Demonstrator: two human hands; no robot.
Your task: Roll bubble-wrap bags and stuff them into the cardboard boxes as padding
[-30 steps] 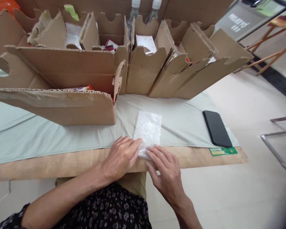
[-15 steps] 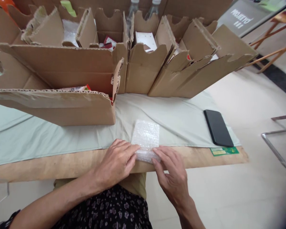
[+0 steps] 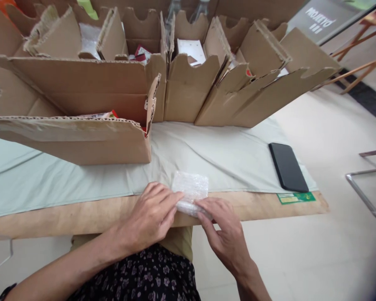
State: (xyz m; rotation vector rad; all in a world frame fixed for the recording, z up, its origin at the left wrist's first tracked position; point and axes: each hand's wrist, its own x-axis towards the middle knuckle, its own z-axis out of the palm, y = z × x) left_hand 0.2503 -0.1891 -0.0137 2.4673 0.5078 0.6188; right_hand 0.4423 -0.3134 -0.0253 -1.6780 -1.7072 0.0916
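Observation:
A small piece of bubble wrap (image 3: 190, 184) lies at the table's front edge, its near end rolled or folded over into a thick band. My left hand (image 3: 155, 209) grips the left end of that band between thumb and fingers. On the right end, my right hand (image 3: 221, 219) pinches the band, thumb below and fingers on top. The far part of the wrap lies flat on the pale cloth (image 3: 232, 163). Whether anything is inside the roll cannot be seen.
A cardboard box (image 3: 113, 142) stands close ahead on the left. Behind it is a row of cardboard bins (image 3: 188, 92) with packets and bubble wrap inside. A black phone (image 3: 288, 167) lies at right, partly over a green card (image 3: 296, 197). Wooden table edge (image 3: 65, 215) runs in front.
The flat part of the bubble wrap has become shorter, its far edge drawn toward me as the near end is rolled. Both hands keep hold, shifting only slightly.

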